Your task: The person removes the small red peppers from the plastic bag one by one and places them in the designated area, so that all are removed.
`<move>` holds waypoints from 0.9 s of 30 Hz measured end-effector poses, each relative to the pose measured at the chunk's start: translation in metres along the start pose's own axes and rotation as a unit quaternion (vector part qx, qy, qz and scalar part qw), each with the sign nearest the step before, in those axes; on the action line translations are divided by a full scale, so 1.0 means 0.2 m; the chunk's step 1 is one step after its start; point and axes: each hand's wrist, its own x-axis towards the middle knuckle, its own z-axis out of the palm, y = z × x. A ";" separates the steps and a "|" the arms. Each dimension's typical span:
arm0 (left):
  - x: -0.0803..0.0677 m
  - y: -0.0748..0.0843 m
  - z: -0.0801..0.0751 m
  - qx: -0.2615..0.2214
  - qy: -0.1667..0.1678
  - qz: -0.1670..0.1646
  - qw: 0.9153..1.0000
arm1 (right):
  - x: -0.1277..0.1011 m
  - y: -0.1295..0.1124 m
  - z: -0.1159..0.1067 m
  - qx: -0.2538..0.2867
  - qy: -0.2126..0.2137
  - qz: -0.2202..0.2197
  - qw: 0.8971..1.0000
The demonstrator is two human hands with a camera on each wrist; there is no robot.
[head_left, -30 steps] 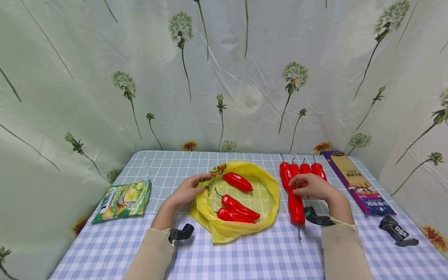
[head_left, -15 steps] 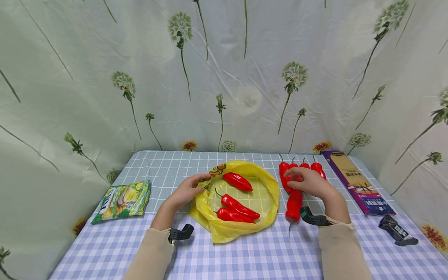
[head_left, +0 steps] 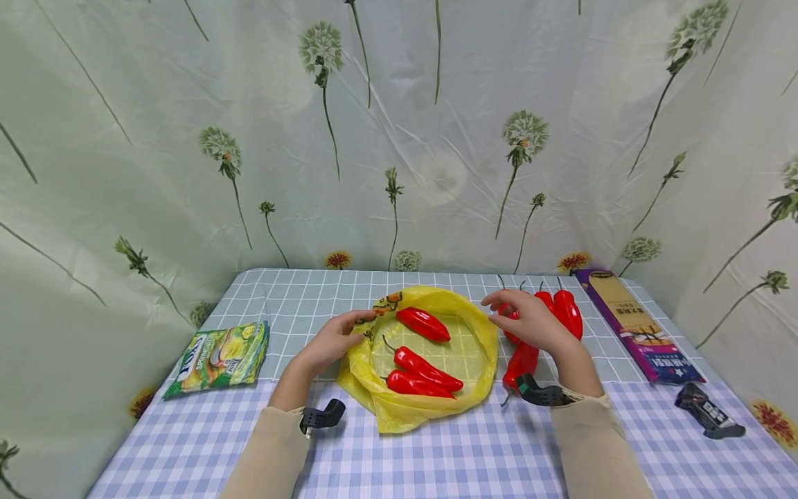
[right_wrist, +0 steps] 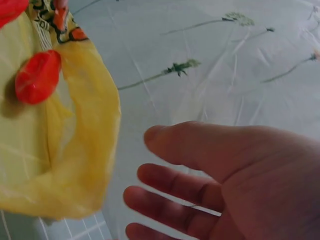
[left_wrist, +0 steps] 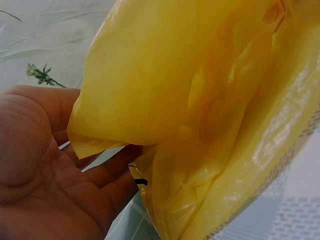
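Observation:
A yellow plastic bag (head_left: 483, 333) lies open on the checked table with three red peppers (head_left: 424, 324) inside it. My left hand (head_left: 337, 339) pinches the bag's left rim, and in the left wrist view the bag's film (left_wrist: 210, 110) drapes over the fingers (left_wrist: 100, 175). My right hand (head_left: 530, 319) hovers by the bag's right rim and holds a red pepper (head_left: 520, 360) that slants down under the palm. In the right wrist view the thumb and fingers (right_wrist: 170, 182) reach toward the bag (right_wrist: 85, 165), and the held pepper is out of frame. More red peppers (head_left: 567, 312) lie behind the right hand.
A green snack packet (head_left: 218, 357) lies at the left of the table. A long purple box (head_left: 636, 326) and a small black wrapped item (head_left: 707, 412) sit on the right. A flower-printed curtain (head_left: 399, 138) closes off the back and sides.
My right hand has carried the pepper leftward from the row of peppers toward the bag's rim. The left hand and the bag have stayed still.

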 end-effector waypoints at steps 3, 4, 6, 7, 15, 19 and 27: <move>0.00 0.00 0.00 0.000 0.000 -0.001 1.000 | 0.01 -0.02 0.03 0.010 0.007 -0.011 1.000; 0.00 0.00 0.00 0.001 0.000 -0.002 1.000 | 0.02 -0.02 0.03 0.014 0.008 -0.012 1.000; 0.00 0.00 0.00 0.002 0.000 -0.005 1.000 | 0.03 -0.04 0.05 0.026 0.009 -0.018 0.999; 0.00 0.00 0.00 0.002 0.001 -0.006 1.000 | 0.03 -0.04 0.06 0.029 0.011 -0.020 0.999; 0.00 0.00 0.00 0.004 0.002 -0.008 1.000 | 0.06 -0.08 0.14 0.057 0.007 -0.036 0.998; -0.01 0.00 0.00 0.003 0.002 -0.005 1.000 | 0.07 -0.09 0.18 0.063 -0.005 -0.036 0.997; 0.00 0.00 0.00 0.006 0.001 -0.010 1.000 | 0.10 -0.08 0.26 0.074 -0.037 -0.058 0.995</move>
